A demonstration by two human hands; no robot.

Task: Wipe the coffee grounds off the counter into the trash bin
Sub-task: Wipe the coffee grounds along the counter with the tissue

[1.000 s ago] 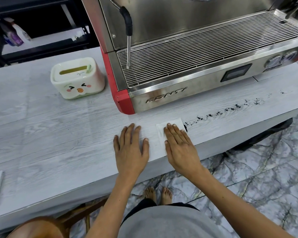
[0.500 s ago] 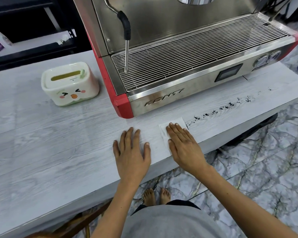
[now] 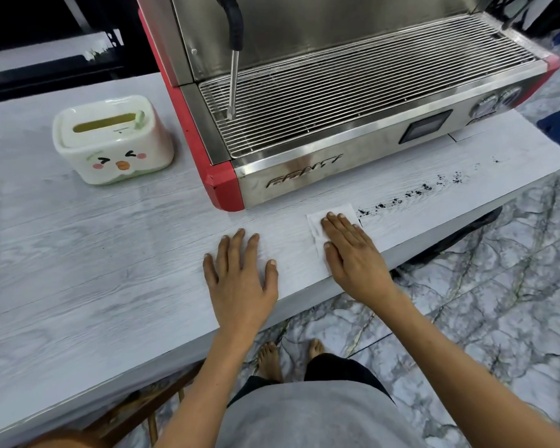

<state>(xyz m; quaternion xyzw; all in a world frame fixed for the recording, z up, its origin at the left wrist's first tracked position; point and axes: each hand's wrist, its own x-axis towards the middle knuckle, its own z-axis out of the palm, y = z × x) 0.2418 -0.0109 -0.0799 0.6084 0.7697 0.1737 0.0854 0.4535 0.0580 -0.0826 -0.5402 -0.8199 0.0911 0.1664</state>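
Our right hand (image 3: 353,253) lies flat on a white tissue (image 3: 333,215), fingers (image 3: 340,227) straight and pressed together. The coffee grounds (image 3: 414,192) trail from the tissue toward 2 o'clock along the surface (image 3: 110,253). Our left hand (image 3: 240,273) rests at 9 o'clock of it, fingers spread.

- Bright, even overhead light; soft shadows under both hands.
- Glare on the coffee machine (image 3: 304,176) front.
- Wide-angle bending at edges; slightly soft throughout.
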